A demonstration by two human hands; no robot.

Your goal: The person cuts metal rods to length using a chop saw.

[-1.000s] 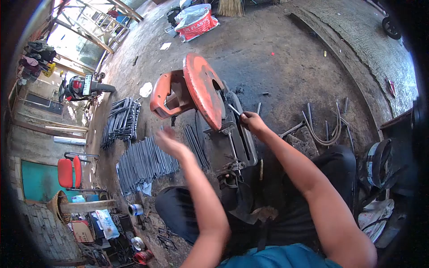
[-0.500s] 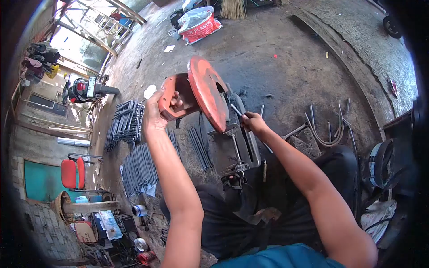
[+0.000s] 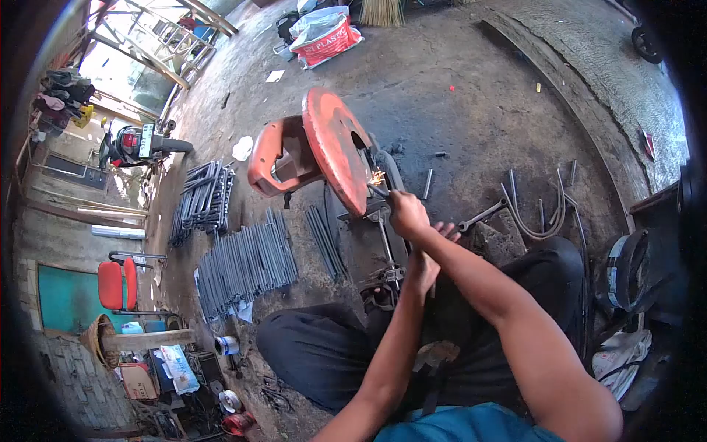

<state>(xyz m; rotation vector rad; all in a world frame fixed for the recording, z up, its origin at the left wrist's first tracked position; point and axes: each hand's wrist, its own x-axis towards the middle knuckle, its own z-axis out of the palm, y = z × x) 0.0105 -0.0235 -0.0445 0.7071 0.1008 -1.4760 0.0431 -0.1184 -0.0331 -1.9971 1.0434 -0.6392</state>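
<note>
The orange cut-off saw [image 3: 335, 140] stands in front of me, its round guard tilted and its loop handle free of any hand. My right hand [image 3: 407, 214] is closed around a short metal rod [image 3: 378, 191], whose tip meets the saw beside the guard. Bright sparks [image 3: 377, 177] fly off at that spot. Just below, my left hand [image 3: 428, 264] reaches behind my right wrist with fingers stretched out and apart. My right forearm hides part of it. The saw's base and clamp screw [image 3: 386, 239] sit between my knees.
Many dark metal rods [image 3: 247, 261] lie in rows on the floor to the left, beside a stack of bent metal frames [image 3: 202, 202]. Curved tubes [image 3: 541, 221] lie right. A red-white sack [image 3: 324, 40], a motorcycle [image 3: 140, 144] and a red chair [image 3: 118, 283] stand farther off.
My left hand has let go of the saw handle and moved right, down beside my right wrist. My right hand has shifted slightly with the rod, and sparks have appeared.
</note>
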